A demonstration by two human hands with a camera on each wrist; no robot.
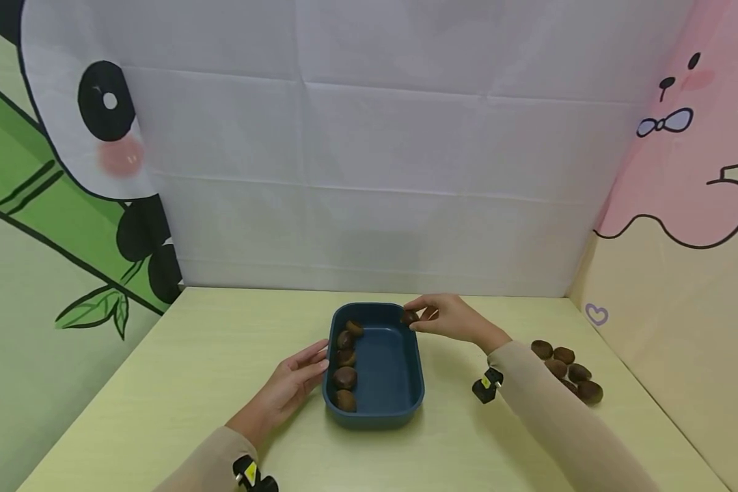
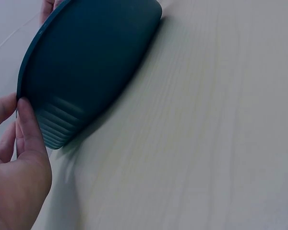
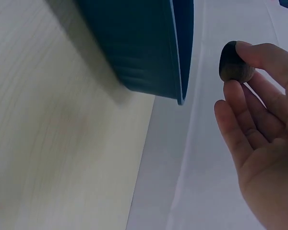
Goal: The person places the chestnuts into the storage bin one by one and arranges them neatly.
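Note:
A blue rectangular box stands on the table, with several brown chestnuts in a row along its left inner wall. Beside that wall, my left hand touches the outside of the box near the rim; the left wrist view shows the thumb against it. Over the far right corner, my right hand pinches one chestnut between thumb and fingertips. That chestnut is dark with a paler brown base, and it is held above the rim in the right wrist view.
More chestnuts lie in a loose group on the table at the right, partly hidden by my right sleeve. A white sheet hangs behind the pale table. Printed walls flank both sides.

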